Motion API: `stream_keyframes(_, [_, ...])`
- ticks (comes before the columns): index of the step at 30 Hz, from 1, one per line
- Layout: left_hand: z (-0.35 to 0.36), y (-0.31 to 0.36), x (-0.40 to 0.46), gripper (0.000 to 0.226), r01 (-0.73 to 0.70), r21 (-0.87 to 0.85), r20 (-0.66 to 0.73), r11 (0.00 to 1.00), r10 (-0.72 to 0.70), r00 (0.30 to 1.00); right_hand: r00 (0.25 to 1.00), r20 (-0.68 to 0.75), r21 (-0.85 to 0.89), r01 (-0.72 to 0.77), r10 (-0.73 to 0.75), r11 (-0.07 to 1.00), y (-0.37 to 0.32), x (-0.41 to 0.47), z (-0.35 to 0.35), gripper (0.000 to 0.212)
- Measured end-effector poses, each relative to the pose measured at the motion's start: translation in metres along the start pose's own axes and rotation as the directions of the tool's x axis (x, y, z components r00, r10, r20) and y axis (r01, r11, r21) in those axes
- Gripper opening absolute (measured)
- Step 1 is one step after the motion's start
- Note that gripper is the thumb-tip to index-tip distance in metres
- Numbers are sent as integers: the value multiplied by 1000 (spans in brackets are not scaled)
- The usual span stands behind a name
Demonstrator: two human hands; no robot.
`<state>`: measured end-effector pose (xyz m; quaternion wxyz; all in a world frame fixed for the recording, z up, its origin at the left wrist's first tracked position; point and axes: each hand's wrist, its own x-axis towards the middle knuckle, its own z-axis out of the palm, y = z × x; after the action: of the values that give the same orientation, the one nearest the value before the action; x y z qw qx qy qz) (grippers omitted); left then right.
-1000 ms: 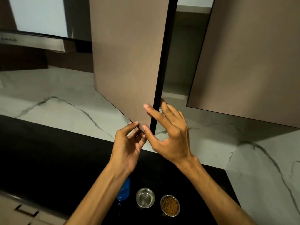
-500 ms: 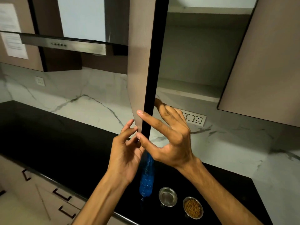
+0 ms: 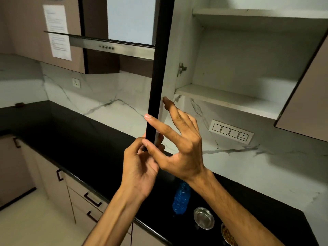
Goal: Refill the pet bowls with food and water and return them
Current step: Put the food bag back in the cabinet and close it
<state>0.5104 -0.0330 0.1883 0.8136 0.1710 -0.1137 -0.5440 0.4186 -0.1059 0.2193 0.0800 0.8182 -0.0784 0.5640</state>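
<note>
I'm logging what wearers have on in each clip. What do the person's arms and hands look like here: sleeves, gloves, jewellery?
Both forearms are bare to the frame edge, with no sleeve showing. The left hand and right hand wear no gloves, rings, watch or bands.

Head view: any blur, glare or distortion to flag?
Head view: dim, greenish light; wide-angle bend along the cabinet door edge; right hand fingertips slightly blurred; soft sheen on the empty steel bowl; food bowl cropped at the bottom edge.
</note>
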Motion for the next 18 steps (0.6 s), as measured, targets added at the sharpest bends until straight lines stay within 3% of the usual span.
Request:
stream_keyframes(2, [-9,9,3,12,29,-20,-1,999,-29,1000,1000,9,15,-6,6,1000,-4,3,10,58])
stream_keyframes(3, [-12,13,4,10,26,-14,-16,1000,-27,1000,1000,12,21,-9,9,1000,-6,5,15,58])
stream_keyframes(7, [-21,27,7,14,-6,-9,-21,1000,6,1000,1000,19,44,-19,18,999,-13,11,34,57])
stream_keyframes(11, [-28,44,9,45,-15,-14,-65,1000,14,998,998,44,81,-40,37,996,-21,17,54,58])
stream_keyframes(15, [-34,59,16,23,-25,-19,-106,1000,23,994,996,69,113,-56,49,992,-27,23,74,59])
stream_keyframes(18, [-35,69,20,24,-35,-42,-160,999,28,987,997,69,122,-51,43,991,-31,26,86,59])
